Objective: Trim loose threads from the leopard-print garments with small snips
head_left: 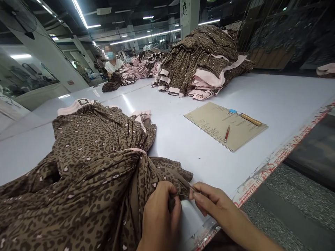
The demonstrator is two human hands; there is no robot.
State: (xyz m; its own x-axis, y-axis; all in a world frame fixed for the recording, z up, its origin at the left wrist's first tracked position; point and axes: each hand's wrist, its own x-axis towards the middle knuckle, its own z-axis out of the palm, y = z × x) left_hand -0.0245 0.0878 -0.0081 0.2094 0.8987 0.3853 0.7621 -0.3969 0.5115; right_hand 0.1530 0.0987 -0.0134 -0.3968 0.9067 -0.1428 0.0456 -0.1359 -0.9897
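Note:
A big bundle of brown leopard-print garments (91, 174) with pink trim lies across the left and front of the table. A narrow pink band (133, 150) crosses it where the cloth gathers tightly. My left hand (161, 212) is closed on a fold of the leopard-print fabric at the bundle's right edge, near the table's front edge. Just right of it, my right hand (216, 202) pinches with thumb and fingers at a thin, pale item beside the cloth's edge. What that item is I cannot make out. A thin strand seems to run between the two hands.
Farther right, a brown paper sheet (209, 122) bears a red pen (227, 134), a blue clip (232, 111) and a wooden-handled tool (250, 119). A tall leopard-print pile (199, 55) stands behind. At the far left end, a masked person (113, 64) is beside more garments (138, 68).

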